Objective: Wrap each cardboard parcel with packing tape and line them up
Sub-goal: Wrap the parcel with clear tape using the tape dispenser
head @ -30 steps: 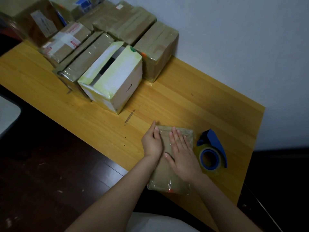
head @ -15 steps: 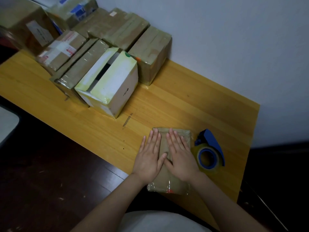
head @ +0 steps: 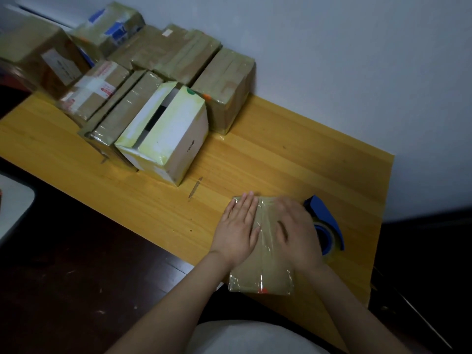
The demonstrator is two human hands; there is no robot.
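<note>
The parcel (head: 265,277) lies right under both hands, at the near edge of the table (head: 281,159). Its near end pokes out a little over that edge. Its long side runs from the person out toward the wall (head: 332,60). The left hand (head: 237,231) lies flat on the left part of its top, with the fingers straight and close together. The right hand (head: 296,231) lies on the right part. It is blurry, but it looks flat too and is not gripping. Shiny tape covers the parcel, so I think the hands are smoothing it down. The tape roll (head: 323,215) sits in its blue holder just beside the right hand. The other parcels (head: 178,54) stand in rows well off to the left, by the wall. The left hand is the nearer one to them, and a stretch of table lies between. The table is yellow wood, the wall is pale, and the floor (head: 76,264) is dark.
</note>
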